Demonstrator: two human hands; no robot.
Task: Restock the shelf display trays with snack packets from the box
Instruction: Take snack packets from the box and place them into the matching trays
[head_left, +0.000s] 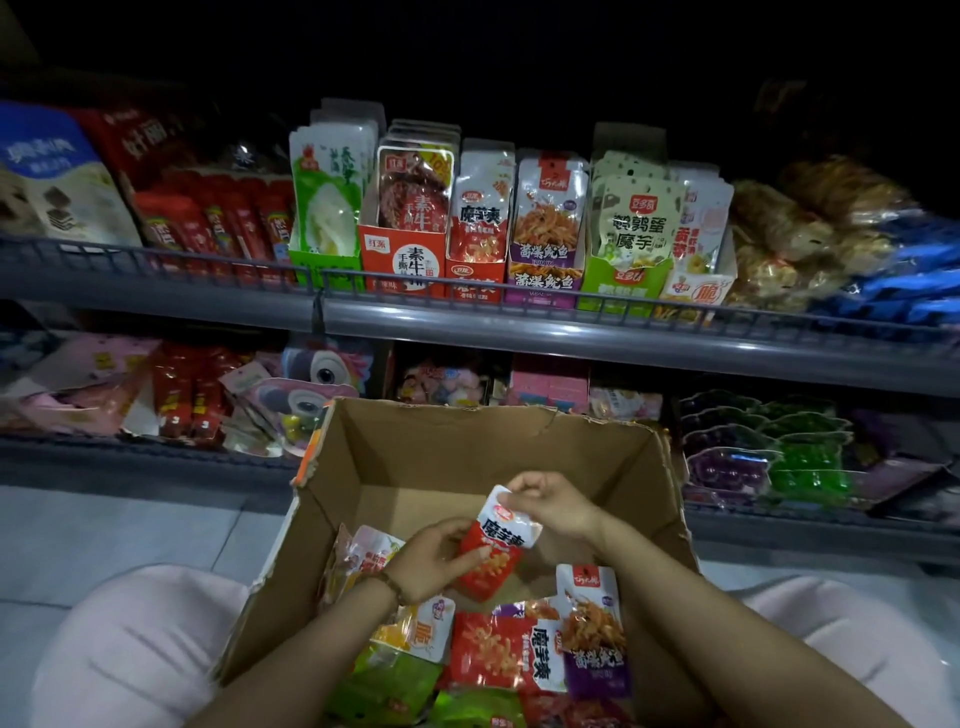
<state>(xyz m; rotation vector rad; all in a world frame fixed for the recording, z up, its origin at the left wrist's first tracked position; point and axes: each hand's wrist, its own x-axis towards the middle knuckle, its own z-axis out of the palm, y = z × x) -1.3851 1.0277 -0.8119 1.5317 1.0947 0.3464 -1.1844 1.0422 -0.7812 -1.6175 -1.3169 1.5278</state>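
**Cardboard box** (519, 447): open-topped with a torn rim, standing between the person's knees. All positions below are given from this box.

**Held packet** (496, 545): a red-and-white snack packet, tilted, raised over the middle of the box and above the loose stock.

**Left hand** (436, 558): over the box's left half. Its fingers are curled round the lower red part of the held packet. A beaded bracelet (389, 584) sits on the wrist.

**Right hand** (550, 501): over the box's centre. Thumb and fingertips pinch the packet's white top edge. The hands are close together, both clamped on the one packet.

**Loose stock, near end of the box:**
- A red packet (504, 652) lies flat.
- A purple packet (592, 634) lies on the red packet's right and overlaps it.
- A yellow-and-white packet (415, 629) lies to the red packet's left.
- A green packet (395, 675) lies by the near left wall.

**Upper shelf** (571, 332), beyond and above the box: a row of display trays holding upright packets. From left to right:
- green tray (324, 260)
- orange tray (402, 260)
- red tray (475, 280), whose packets carry the same print as the held packet
- purple tray (543, 280)
- pale green tray (618, 286)

**Lower shelf, behind the box:** pink sweet packs (550, 384) stand directly behind. Purple and green jelly packs (753, 457) stand to the right.

**Tiled floor** (104, 535): grey, left of the box.
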